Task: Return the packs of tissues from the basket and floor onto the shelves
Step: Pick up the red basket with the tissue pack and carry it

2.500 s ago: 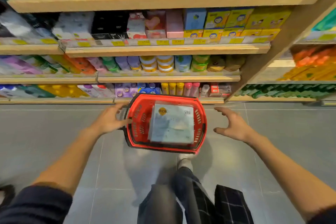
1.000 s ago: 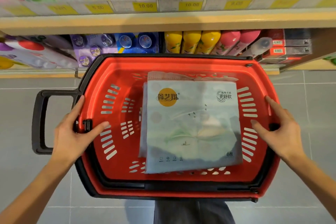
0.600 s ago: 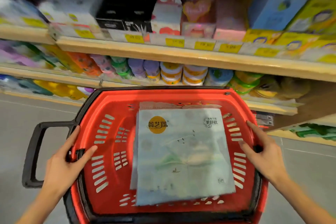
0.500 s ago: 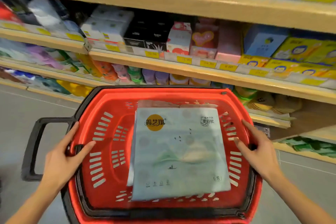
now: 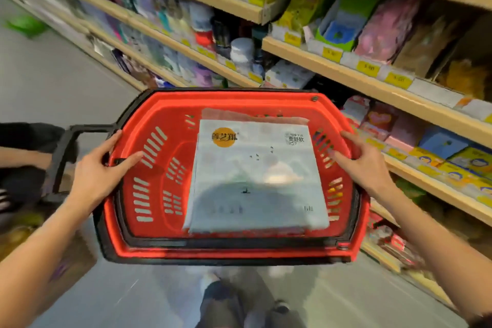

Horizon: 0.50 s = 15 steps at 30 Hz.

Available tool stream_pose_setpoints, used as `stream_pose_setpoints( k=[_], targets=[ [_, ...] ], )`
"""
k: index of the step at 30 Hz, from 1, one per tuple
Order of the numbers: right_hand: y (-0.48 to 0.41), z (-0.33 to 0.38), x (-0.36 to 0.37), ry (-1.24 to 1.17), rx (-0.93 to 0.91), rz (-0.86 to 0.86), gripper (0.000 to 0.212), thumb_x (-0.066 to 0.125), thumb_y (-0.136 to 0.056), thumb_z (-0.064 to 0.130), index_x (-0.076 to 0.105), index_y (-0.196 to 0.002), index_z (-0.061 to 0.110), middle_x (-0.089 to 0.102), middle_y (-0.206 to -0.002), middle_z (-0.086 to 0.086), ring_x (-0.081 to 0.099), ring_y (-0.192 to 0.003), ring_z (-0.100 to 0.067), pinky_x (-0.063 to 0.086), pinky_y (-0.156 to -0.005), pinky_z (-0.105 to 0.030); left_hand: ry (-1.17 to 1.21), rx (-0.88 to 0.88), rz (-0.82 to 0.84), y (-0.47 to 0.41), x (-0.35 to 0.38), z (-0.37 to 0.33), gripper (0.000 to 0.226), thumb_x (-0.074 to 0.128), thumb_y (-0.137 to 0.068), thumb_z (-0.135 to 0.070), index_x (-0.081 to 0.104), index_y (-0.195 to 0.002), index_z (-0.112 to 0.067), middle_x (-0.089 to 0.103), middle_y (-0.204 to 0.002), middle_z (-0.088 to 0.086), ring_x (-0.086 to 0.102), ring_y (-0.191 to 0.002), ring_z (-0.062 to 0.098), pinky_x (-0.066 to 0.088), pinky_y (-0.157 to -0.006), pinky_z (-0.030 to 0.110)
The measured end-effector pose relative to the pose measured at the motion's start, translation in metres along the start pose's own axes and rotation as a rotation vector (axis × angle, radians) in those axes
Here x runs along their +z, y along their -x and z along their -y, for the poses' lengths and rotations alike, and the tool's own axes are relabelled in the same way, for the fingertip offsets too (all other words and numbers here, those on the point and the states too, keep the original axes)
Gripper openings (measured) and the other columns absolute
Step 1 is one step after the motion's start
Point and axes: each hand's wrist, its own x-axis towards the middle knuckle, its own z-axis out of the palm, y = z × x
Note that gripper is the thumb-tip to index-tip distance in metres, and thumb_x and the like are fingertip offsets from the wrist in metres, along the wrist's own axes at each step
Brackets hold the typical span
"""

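Note:
A red plastic basket with a black rim and black handle is held up in front of me at waist height. My left hand grips its left rim and my right hand grips its right rim. Inside lies a flat pale blue-white pack of tissues with an orange round logo, stacked on another pack whose edge shows beneath it. The shelves run along my right, stocked with tissue packs and boxes.
Wooden shelves with yellow price tags hold bottles and coloured packs. Another person's arm and dark clothing are at the left edge. A brown box sits low on the left. Grey floor tiles stretch ahead, my shoes below.
The basket has been picked up off the floor in both hands and raised. My view has swung left, so the shelves now run diagonally on my right.

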Motion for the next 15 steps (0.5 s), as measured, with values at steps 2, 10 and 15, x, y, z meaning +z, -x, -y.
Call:
stream_pose_setpoints(
  k=[2, 10, 15],
  targets=[
    [-0.014, 0.038, 0.014, 0.007, -0.044, 0.047, 0.057, 0.072, -0.075, 0.027, 0.053, -0.128, 0.015, 0.059, -0.127, -0.009, 0.055, -0.116, -0.021, 0.038, -0.096, -0.030, 0.020, -0.023, -0.026, -0.007, -0.034, 0.017, 0.076, 0.075, -0.067, -0.051, 0.046, -0.135, -0.032, 0.062, -0.124, 0.007, 0.056, -0.107, 0.011, 0.041, -0.097, 0.030],
    [-0.068, 0.163, 0.083, -0.147, -0.217, 0.124, 0.056, 0.073, -0.072, 0.035, 0.057, -0.124, 0.023, 0.060, -0.125, -0.001, 0.055, -0.112, -0.011, 0.041, -0.101, -0.032, 0.083, -0.068, -0.219, -0.040, -0.145, 0.070, 0.080, 0.075, -0.063, -0.058, 0.047, -0.134, -0.034, 0.062, -0.119, -0.006, 0.057, -0.109, 0.005, 0.040, -0.104, 0.031],
    [-0.109, 0.230, 0.125, -0.247, -0.266, 0.189, 0.061, 0.075, -0.065, 0.044, 0.057, -0.123, 0.033, 0.061, -0.118, 0.012, 0.058, -0.104, -0.006, 0.046, -0.097, -0.036, 0.114, -0.143, -0.327, -0.071, -0.193, 0.093, 0.080, 0.069, -0.055, -0.073, 0.049, -0.127, -0.045, 0.064, -0.119, -0.001, 0.057, -0.110, 0.010, 0.041, -0.102, 0.032]
  ],
)
